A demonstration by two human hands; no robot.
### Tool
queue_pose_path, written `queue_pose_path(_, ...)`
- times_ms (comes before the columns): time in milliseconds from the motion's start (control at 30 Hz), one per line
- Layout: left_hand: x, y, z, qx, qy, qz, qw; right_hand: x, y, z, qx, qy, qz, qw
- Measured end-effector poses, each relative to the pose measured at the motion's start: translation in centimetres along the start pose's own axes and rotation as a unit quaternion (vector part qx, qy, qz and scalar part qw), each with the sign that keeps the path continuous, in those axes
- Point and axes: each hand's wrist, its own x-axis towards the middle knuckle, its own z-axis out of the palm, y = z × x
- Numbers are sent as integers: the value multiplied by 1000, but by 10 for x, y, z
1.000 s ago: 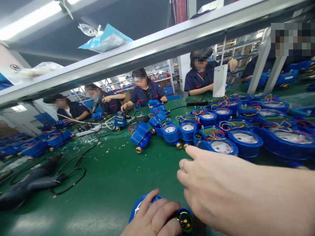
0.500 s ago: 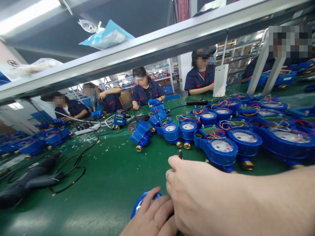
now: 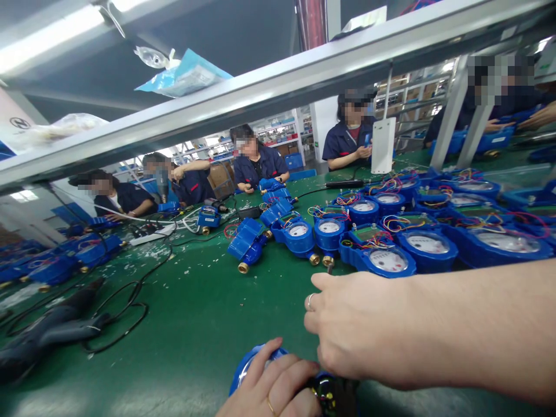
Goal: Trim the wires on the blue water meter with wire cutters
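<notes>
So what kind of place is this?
Most likely a factory assembly floor: many blue meters with exposed wires on a green bench, and people in matching dark shirts across it.

Left hand: a bare, ungloved hand (image 3: 273, 383) with slim, long fingers that narrow toward rounded tips; the lower edge of the view cuts it off
Left-hand ring: a thin, plain-looking gold-coloured metal band (image 3: 271, 405) around one finger, with a soft shine
Right hand: a bare, ungloved hand (image 3: 351, 324), smooth and broad across the back
Right-hand ring: a narrow silver-coloured metal band (image 3: 310, 302) around one finger, with a bright glint; any pattern is too small to tell
Right forearm: bare, smooth and rounded forearm (image 3: 469, 324), uncovered from the wrist to the right edge of the view
</notes>
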Motion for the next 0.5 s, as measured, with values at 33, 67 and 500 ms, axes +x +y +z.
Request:
queue_pose_path(33, -1, -1, 0, -3, 1, 2, 1000, 0, 0, 2, -7, 3, 2, 1000)
queue_pose_path(67, -2, -2, 0, -6, 0, 4, 1000, -1, 1, 5, -13, 4, 4, 1000)
queue_pose_path(500, -3, -1, -3, 24, 7, 32, 999, 3, -17, -7, -25, 50, 22, 998)
